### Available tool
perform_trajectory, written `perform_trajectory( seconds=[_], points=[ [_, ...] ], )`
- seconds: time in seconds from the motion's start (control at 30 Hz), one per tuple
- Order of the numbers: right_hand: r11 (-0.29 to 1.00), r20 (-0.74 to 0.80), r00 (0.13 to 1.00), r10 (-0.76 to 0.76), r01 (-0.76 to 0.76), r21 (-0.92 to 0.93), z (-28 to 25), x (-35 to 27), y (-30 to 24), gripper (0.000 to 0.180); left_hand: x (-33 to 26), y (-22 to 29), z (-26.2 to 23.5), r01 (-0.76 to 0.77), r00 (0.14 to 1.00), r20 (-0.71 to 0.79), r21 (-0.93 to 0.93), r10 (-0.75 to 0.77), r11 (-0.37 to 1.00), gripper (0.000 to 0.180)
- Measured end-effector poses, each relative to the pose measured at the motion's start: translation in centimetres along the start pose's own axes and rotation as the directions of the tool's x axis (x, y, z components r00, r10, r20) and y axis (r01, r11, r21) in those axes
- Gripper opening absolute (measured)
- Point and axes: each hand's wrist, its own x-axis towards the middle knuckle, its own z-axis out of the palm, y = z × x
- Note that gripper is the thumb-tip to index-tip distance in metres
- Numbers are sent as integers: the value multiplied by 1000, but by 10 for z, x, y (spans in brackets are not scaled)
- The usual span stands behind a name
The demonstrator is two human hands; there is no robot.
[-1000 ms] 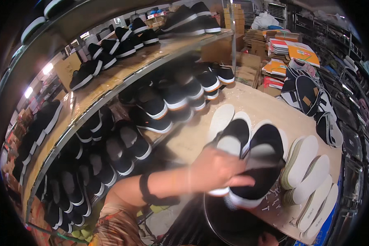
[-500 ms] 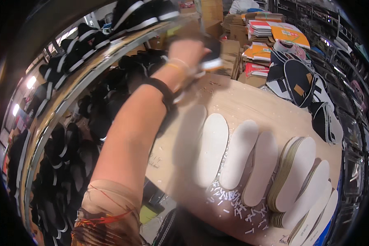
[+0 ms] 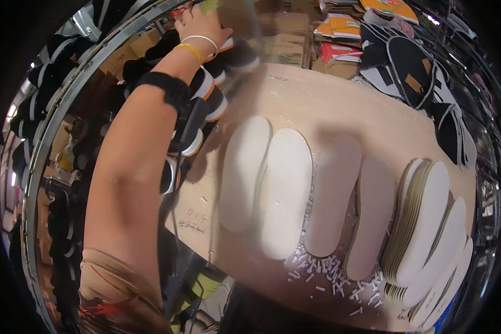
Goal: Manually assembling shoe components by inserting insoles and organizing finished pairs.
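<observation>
- Your left hand (image 3: 201, 25) is up at the far left, at the metal rack (image 3: 44, 145); motion blur covers it, and you cannot tell whether the fingers are apart or clamped on anything.
- Your right hand is out of view.
- Your forearm, with a black wristband (image 3: 164, 89) and thin bangles (image 3: 197, 47), hides part of the rack's shelves.
- Black shoes with white soles (image 3: 203, 108) sit in rows on the rack, just off the workbench's left edge, directly under your wrist. Soles face out toward the bench; the toes are hard to make out.
- Workbench (image 3: 339, 106), pale wood: four white insoles (image 3: 286, 189) lie flat side by side in the middle, long axes running from near edge to far edge.
- Along the right edge, stacked insoles (image 3: 428, 222) lean in a fan, edges overlapping.
- Small white offcuts (image 3: 328, 273) are scattered at the near edge.
- Black shoe uppers (image 3: 409, 72) lie at the far right corner; orange boxes (image 3: 345, 25) sit beyond the far edge, partly cut off.
</observation>
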Motion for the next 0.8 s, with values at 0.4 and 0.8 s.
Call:
perform_trajectory(
  seconds=[0.4, 0.8],
  points=[
    [997, -59, 996, 72, -73, -7, 29, -34, 27, 20, -217, 153, -198, -313, 431, -4, -939, 902, 145, 34],
    [941, -170, 939, -300, 321, 110, -44, 99, -52, 36, -316, 140, -207, -69, 793, 199, -909, 575, 411, 36]
  ],
)
